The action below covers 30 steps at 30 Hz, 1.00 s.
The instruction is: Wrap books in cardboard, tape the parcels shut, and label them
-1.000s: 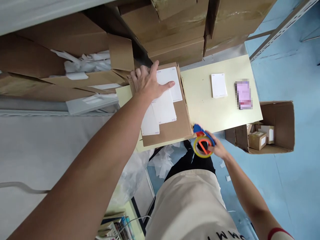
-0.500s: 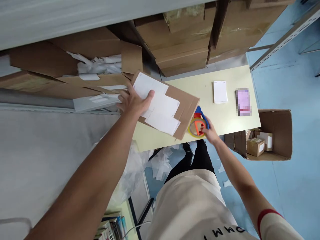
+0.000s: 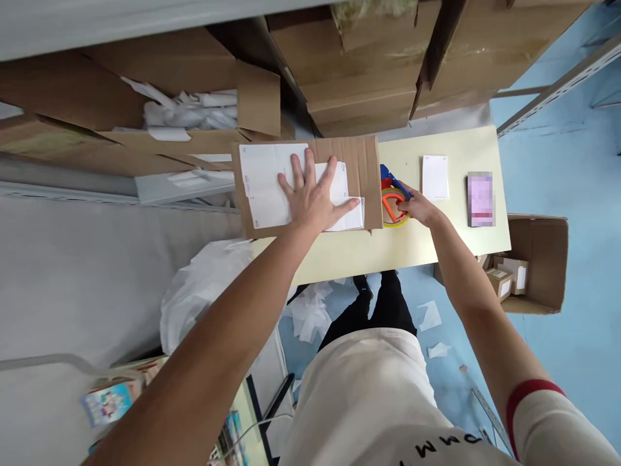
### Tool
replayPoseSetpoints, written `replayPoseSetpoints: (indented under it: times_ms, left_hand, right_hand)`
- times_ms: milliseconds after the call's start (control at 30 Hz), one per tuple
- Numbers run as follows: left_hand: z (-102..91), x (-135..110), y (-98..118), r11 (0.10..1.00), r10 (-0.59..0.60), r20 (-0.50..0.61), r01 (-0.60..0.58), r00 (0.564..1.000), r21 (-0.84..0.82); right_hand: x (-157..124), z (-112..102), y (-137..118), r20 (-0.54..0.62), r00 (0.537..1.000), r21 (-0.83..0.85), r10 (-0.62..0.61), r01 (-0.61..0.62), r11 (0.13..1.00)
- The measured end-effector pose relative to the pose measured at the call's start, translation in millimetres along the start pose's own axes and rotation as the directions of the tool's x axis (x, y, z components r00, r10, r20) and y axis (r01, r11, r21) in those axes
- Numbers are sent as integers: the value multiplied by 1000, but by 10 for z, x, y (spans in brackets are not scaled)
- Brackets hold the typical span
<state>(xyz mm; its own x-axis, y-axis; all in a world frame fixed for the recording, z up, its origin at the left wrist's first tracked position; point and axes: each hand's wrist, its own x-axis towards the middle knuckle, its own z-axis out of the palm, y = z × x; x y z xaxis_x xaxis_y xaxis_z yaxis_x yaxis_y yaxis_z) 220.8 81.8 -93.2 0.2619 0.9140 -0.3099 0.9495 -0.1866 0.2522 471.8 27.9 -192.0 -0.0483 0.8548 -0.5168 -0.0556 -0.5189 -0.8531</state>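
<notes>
The left hand [image 3: 313, 197] lies spread wide, palm down, on the white sheets [image 3: 264, 184] atop the flat cardboard box [image 3: 361, 162] on the tabletop [image 3: 412, 243]. The right hand [image 3: 420, 208] grips the tape dispenser [image 3: 392, 206] just beside the box's right edge (seemingly touching). Firm, even palm pressure should stop the box sliding.

floor [image 3: 557, 162]: blue, paper scraps [image 3: 429, 316] | bench [image 3: 422, 243]: pale yellow | behind: stacked cardboard boxes [image 3: 369, 71] | right: metal shelf upright [image 3: 557, 88], open carton [image 3: 538, 259] on floor | light: even
</notes>
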Motion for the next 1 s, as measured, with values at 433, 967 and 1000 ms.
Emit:
replayPoseSetpoints:
  times_ms: [433, 967, 1000]
  left_hand:
    - [20, 23, -21, 999, 26, -1, -26, 1000, -18]
    - [-60, -2109, -105, 313, -153, -77, -26, 985, -949]
    - [-58, -2218, -27, 213, -138, -17, 13, 990, -977]
  right_hand:
    - [-1178, 1227, 292, 24, 1000, -746, -1, 18, 666]
    - [-2280, 1475, 30, -280, 743, -553, -608, 393, 735]
    - [-2314, 1573, 13, -294, 706, -581, -645, 404, 707]
